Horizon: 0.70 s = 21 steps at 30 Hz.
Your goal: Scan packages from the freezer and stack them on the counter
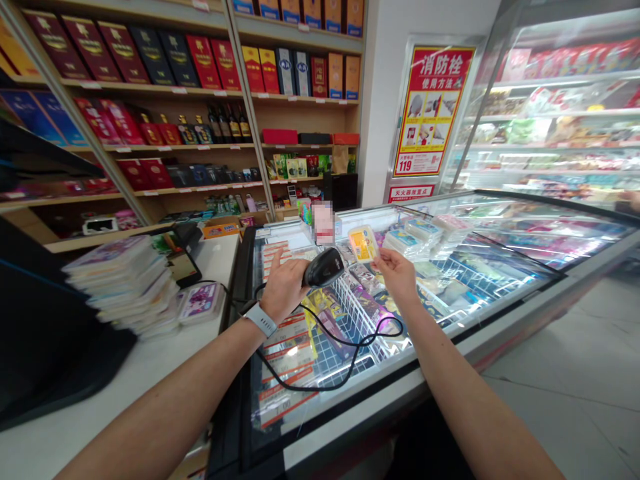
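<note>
My left hand [284, 285], a pale watch strap on its wrist, is closed round a black barcode scanner [325, 268] above the glass-topped freezer. The scanner's head points right. A black cable [357, 350] loops over the glass below. Between thumb and fingers, my right hand [400, 275] pinches one edge of a small flat plastic box [363, 245] with a yellow label, held up just beyond the scanner. Behind it to the right, clear-wrapped packs of similar boxes [415, 237] rest on the glass.
A tall stack of flat plastic boxes [120, 280] stands on the white counter [150, 380] at left, beside a dark monitor [40, 287]. The freezer [320, 427] holds wire baskets with packaged goods. Shelves of boxed bottles [170, 57] line the back; a display fridge [565, 113] is at right.
</note>
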Each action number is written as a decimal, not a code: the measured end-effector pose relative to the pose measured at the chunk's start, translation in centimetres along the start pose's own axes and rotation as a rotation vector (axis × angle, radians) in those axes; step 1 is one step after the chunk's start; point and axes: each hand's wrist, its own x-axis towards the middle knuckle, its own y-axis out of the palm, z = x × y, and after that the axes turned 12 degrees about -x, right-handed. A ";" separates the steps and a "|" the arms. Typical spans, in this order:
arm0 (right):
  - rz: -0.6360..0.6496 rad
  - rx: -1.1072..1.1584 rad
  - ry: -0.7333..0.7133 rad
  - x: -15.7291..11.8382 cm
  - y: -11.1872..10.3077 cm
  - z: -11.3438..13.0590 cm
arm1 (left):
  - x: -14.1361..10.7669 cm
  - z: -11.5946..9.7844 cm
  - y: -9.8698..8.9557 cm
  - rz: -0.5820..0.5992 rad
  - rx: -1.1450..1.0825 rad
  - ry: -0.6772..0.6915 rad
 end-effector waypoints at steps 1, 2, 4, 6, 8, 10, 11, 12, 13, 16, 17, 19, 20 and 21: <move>0.003 -0.003 0.000 0.0 0.0 0.0 | 0.0 0.0 0.0 0.001 -0.001 -0.001; 0.004 -0.007 0.001 0.0 0.0 0.1 | 0.0 0.0 0.0 0.001 -0.001 -0.003; 0.003 -0.017 0.001 0.0 0.0 0.1 | 0.0 0.0 0.0 0.004 -0.002 -0.004; 0.002 -0.022 -0.001 0.0 0.0 0.1 | 0.1 0.0 0.0 0.006 -0.001 -0.006; 0.002 -0.020 -0.004 0.0 0.0 0.0 | 0.0 0.0 0.0 0.001 -0.004 -0.007; 0.004 -0.014 -0.006 0.0 0.0 -0.1 | 0.0 0.0 0.0 -0.008 -0.011 -0.003; 0.004 -0.012 -0.005 0.1 0.0 -0.1 | 0.0 0.0 0.0 -0.011 -0.014 0.000; 0.005 -0.012 -0.004 0.1 0.0 -0.1 | 0.0 -0.1 -0.1 -0.012 -0.015 0.002; 0.007 -0.012 -0.003 0.1 0.0 -0.2 | 0.0 -0.1 -0.1 -0.012 -0.013 0.003; 0.004 -0.010 -0.001 0.1 0.0 -0.2 | 0.0 -0.1 -0.1 -0.006 -0.007 -0.003; 0.001 -0.009 -0.002 0.0 0.0 -0.1 | 0.0 -0.1 0.0 -0.004 -0.007 -0.005; -0.004 -0.014 -0.007 0.0 0.0 0.0 | 0.0 -0.1 0.0 -0.001 -0.006 -0.010; -0.004 -0.018 -0.010 -0.1 0.0 0.1 | 0.0 -0.1 0.0 0.002 -0.005 -0.012; -0.003 -0.022 -0.012 -0.1 0.0 0.1 | 0.0 -0.1 0.0 0.004 -0.003 -0.012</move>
